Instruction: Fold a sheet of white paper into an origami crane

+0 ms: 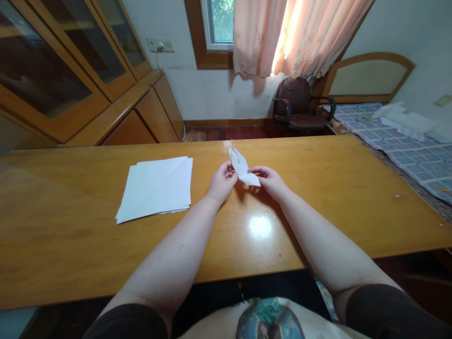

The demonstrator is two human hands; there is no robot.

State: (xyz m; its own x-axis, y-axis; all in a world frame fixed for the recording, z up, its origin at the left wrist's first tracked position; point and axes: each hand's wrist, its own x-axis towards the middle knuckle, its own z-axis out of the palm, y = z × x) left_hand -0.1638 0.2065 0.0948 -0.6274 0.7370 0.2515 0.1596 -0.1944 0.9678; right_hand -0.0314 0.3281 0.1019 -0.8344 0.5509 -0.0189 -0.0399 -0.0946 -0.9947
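I have the folded white paper [241, 167] just over the worktop [77, 254], held from either side by my left grip [221, 179] and my right grip [271, 180], each with fingers closed on it. I judge several folds done, since narrow points already stand out; whether more remain I cannot tell, while the paper stack [157, 188] to the left lies flat.

Sunlit pink curtains [259, 37] beside white wall [208, 92]

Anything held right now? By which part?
Yes: folded white paper. Left hand pinches its left edge near mid-length; right hand has fingertips at its right side, how firmly can't be told.
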